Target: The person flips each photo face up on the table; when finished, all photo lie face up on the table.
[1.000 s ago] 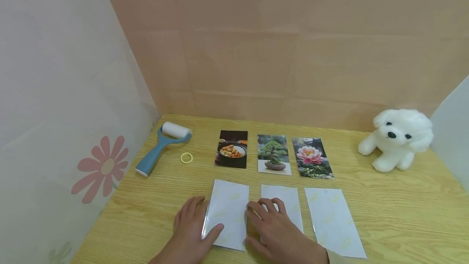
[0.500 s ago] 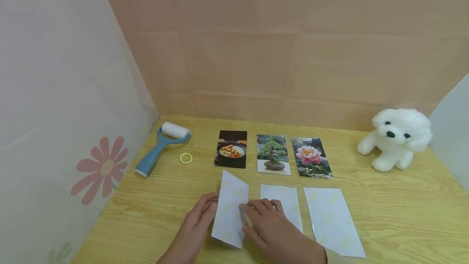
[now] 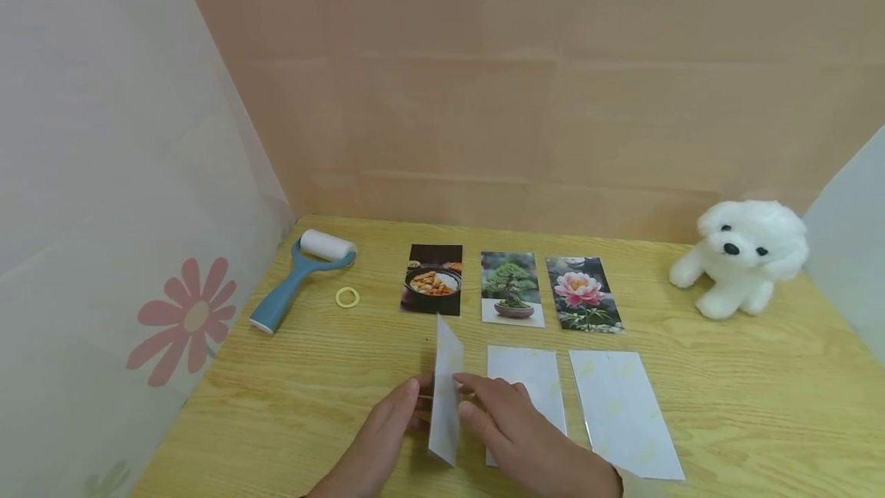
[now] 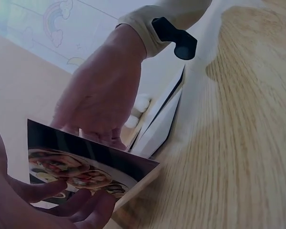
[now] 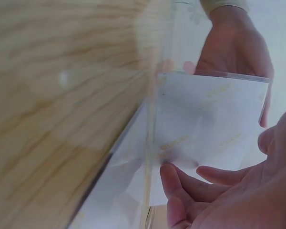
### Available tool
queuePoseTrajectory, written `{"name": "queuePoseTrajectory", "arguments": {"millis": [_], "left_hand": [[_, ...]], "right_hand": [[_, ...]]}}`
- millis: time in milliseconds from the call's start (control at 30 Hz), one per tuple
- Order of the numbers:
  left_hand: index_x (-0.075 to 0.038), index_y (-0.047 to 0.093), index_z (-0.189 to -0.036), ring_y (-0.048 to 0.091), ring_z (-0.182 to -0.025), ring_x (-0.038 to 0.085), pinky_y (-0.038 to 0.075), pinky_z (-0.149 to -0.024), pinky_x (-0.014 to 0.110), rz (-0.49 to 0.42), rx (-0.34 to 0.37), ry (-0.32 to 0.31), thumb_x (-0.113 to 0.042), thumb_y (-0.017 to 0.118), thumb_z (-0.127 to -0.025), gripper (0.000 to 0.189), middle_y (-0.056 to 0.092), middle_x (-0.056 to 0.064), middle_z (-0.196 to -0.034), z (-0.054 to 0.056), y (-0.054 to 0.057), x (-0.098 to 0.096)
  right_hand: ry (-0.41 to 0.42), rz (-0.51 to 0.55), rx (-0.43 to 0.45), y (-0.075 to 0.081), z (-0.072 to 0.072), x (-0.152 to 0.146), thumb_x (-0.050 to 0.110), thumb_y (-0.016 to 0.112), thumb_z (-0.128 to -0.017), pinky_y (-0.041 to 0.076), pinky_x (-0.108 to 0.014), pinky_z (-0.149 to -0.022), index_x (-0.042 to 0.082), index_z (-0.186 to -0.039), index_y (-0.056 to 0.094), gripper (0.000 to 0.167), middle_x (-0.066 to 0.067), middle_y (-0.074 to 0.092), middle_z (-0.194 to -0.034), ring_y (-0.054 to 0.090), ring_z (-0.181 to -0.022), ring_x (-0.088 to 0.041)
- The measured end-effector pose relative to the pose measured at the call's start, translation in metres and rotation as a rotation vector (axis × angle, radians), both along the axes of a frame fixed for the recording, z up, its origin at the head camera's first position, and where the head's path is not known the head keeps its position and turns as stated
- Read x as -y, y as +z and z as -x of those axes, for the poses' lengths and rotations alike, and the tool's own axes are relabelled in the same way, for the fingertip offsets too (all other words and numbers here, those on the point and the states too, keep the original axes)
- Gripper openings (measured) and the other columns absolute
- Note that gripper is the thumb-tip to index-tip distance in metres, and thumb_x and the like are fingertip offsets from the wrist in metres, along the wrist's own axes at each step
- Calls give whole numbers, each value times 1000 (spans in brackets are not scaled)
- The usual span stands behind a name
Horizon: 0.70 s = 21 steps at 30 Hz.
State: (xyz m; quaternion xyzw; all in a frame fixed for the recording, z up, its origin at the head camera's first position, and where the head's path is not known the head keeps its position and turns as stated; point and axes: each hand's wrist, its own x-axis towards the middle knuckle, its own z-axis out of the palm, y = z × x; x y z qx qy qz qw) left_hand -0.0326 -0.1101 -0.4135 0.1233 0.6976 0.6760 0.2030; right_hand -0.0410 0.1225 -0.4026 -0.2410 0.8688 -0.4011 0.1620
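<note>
A photo print [image 3: 446, 398] stands on its long edge on the table between my hands, white back to the right. Dishes of food show on its picture face [image 4: 88, 167] in the left wrist view. My left hand [image 3: 379, 425] touches that face with its fingertips, its thumb on the same side. On the white back [image 5: 207, 119], the fingers and thumb of my right hand [image 3: 515, 429] rest loosely bent. Two more prints lie white side up: a middle one [image 3: 532, 371], partly hidden by my right hand, and a right one [image 3: 625, 413].
Behind are three face-up photos: a rice dish [image 3: 432, 283], a bonsai [image 3: 512, 290] and a pink flower [image 3: 582, 294]. A blue-handled lint roller [image 3: 286, 290] and a yellow ring [image 3: 347, 297] lie at left. At right sits a white plush dog [image 3: 743, 260].
The left print lay flat white side up; its left edge has risen until it stands upright. My left hand has moved right with it, while the right hand stays at its right edge.
</note>
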Motion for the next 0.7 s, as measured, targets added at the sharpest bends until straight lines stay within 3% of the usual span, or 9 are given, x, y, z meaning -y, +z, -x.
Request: {"name": "queuePoseTrajectory", "arguments": {"millis": [167, 300, 467, 700], "left_hand": [[3, 45, -146, 51, -121, 31, 50, -94, 38, -9, -14, -41, -36, 19, -113, 57, 53, 16, -136, 0, -3, -5], [-3, 48, -146, 49, -118, 29, 50, -89, 37, 51, 5, -51, -39, 19, -113, 56, 52, 12, -136, 1, -5, -7], [-8, 47, -149, 48, -116, 26, 49, -87, 37, 93, 1, -91, -41, 19, -112, 57, 52, 10, -131, 4, -9, -6], [-9, 47, -150, 47, -116, 27, 48, -86, 40, 121, -9, -108, -43, 20, -112, 58, 48, 10, -132, 6, -13, -5]], "right_hand": [[-21, 49, 116, 5, 2, -1, 46, 30, -111, 26, -67, -108, 19, -148, 49, 50, 5, 52, -146, 43, -136, -28], [-6, 91, 182, 6, 5, -2, 47, 28, -111, 35, -59, -107, 21, -148, 48, 50, 4, 53, -144, 46, -135, -27], [6, 136, 182, 6, 7, -3, 41, 30, -112, 48, -42, -98, 10, -147, 46, 50, -5, 57, -141, 55, -127, -28], [-54, 166, 166, 8, 7, -5, 36, 37, -111, 52, -42, -87, 6, -150, 41, 49, -9, 65, -129, 63, -114, -28]]}}
